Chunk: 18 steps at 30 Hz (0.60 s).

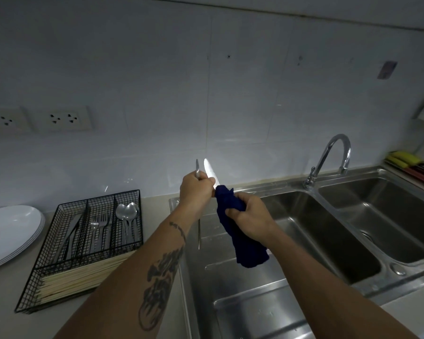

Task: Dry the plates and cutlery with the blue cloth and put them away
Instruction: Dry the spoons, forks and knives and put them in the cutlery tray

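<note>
Two knives (207,171) stand gripped in your left hand (196,189) above the sink's (304,241) left edge while your right hand (249,217) clutches the cloth (233,228) around their lower ends, so finish wiping, then likely carry them left to the rack (83,243).

- We have a single view, from a head-worn camera looking forward and down over both forearms.
- We face the tiled wall (157,69), with the counter (0,302) near left and the sink (328,231) right.
- The hands sit close, mid-frame.
</note>
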Available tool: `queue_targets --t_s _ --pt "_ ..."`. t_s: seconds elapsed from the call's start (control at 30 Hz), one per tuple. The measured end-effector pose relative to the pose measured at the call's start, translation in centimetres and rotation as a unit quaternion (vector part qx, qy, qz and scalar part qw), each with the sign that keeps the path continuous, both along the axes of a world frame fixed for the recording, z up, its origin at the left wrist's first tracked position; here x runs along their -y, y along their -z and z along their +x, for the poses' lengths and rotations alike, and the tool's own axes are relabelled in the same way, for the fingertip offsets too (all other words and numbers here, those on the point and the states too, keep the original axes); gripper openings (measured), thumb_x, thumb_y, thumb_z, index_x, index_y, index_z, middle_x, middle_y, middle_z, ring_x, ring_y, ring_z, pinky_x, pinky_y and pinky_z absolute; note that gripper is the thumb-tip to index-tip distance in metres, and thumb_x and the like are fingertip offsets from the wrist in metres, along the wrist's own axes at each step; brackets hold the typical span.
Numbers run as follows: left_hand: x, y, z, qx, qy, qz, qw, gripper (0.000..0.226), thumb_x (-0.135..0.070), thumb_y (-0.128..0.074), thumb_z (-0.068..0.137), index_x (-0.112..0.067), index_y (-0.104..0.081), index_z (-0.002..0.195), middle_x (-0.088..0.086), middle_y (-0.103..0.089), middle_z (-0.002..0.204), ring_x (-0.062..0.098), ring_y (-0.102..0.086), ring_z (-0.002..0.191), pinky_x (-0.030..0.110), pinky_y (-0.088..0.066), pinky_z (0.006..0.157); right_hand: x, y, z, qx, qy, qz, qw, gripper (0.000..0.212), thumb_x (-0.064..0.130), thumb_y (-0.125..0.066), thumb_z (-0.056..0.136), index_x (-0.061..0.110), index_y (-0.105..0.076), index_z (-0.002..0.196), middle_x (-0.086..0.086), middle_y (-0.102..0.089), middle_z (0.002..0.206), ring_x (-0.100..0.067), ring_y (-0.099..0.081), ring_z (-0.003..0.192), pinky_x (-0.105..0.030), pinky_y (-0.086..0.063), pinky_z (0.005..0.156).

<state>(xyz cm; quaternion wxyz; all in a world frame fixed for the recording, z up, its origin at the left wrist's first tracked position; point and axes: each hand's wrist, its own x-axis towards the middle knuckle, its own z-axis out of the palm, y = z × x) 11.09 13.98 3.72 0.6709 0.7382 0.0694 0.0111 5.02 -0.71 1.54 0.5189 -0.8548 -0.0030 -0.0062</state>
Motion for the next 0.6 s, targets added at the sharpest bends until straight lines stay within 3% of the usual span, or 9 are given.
queue_targets --t_s 0.2,0.33,0.4,0.5,0.6 --pt "-3.1 1.5 0.2 -0.027 -0.047 -0.031 0.998 0.005 -0.009 -0.059 0.088 -0.009 -0.060 0.083 0.003 -0.070 0.059 0.027 -0.074 0.071 0.044 -0.058 0.086 -0.5 1.6 -1.6 -0.062 -0.038 -0.020 0.997 0.015 0.002 -0.066 0.090 0.016 -0.069 0.096 -0.006 -0.073 0.086 -0.021 -0.069 0.078 -0.031 -0.057 0.069" --pt "-4.0 2.4 -0.5 -0.045 -0.064 -0.037 0.996 0.011 -0.009 -0.055 0.086 -0.013 -0.053 0.076 0.008 -0.069 0.072 0.031 -0.073 0.081 0.031 -0.049 0.066 -3.1 0.1 -0.4 -0.022 -0.038 -0.018 0.999 0.014 0.002 -0.064 0.091 0.014 -0.068 0.099 0.001 -0.068 0.077 -0.014 -0.064 0.068 -0.017 -0.050 0.057" --pt "-4.9 2.1 -0.7 -0.038 -0.081 -0.035 0.995 0.009 -0.009 -0.055 0.085 -0.013 -0.054 0.077 0.010 -0.066 0.076 0.033 -0.072 0.083 0.032 -0.048 0.067 -4.7 0.2 -0.1 -0.020 -0.050 0.000 0.999 0.013 0.003 -0.063 0.092 0.013 -0.067 0.099 -0.002 -0.069 0.079 -0.014 -0.064 0.068 -0.023 -0.052 0.061" --pt "-7.5 2.0 -1.1 -0.023 -0.117 -0.033 0.992 0.005 -0.006 -0.053 0.089 -0.007 -0.056 0.086 0.009 -0.064 0.076 0.021 -0.066 0.067 0.026 -0.046 0.057 -5.8 2.7 -0.7 -0.061 -0.101 -0.004 0.993 0.011 0.003 -0.064 0.091 0.012 -0.067 0.098 -0.010 -0.072 0.088 -0.024 -0.069 0.078 -0.034 -0.057 0.072" --pt "-10.5 2.2 -0.8 -0.036 -0.162 -0.040 0.985 0.010 -0.009 -0.049 0.092 -0.009 -0.053 0.083 0.009 -0.057 0.076 0.018 -0.055 0.063 0.026 -0.039 0.053 -5.9 5.0 -1.5 -0.104 -0.143 -0.042 0.983 0.014 0.000 -0.066 0.090 0.014 -0.068 0.089 -0.006 -0.071 0.081 -0.016 -0.068 0.072 -0.025 -0.055 0.067"
